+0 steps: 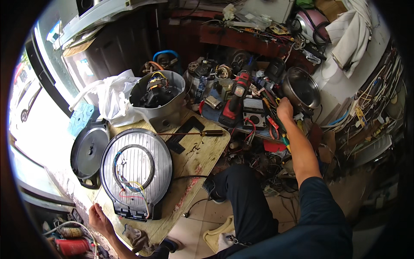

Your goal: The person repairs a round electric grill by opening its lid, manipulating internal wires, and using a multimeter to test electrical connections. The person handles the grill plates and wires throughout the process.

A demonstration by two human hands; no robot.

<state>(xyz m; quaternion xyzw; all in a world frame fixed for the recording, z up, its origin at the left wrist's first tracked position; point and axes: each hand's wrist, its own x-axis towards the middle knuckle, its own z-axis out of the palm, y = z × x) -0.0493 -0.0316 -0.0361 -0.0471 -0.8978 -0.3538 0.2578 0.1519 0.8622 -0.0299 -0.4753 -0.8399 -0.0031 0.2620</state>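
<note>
A round electric griddle plate (158, 160) lies on the worktable with its ribbed metal underside up, a ring heating element and loose coloured wires showing. Beside its lower left edge is my left hand (100, 220), fingers loosely bent and apart, with nothing visible in them. My right hand (285, 109) is stretched out to the cluttered tool bench, its fingers closed among the tool handles. What they hold is too small to name. Next to it are an analog multimeter (254, 119), a red cordless drill (236, 97) and red-handled pliers (273, 126).
A dark round lid (89, 151) sits left of the griddle plate. Behind stands a grey appliance housing (166, 110) with a motor inside. A long screwdriver (212, 133) lies across the wooden worktable (189, 172). A metal bowl (308, 105) stands on the bench; a power cord (196, 206) trails to the floor.
</note>
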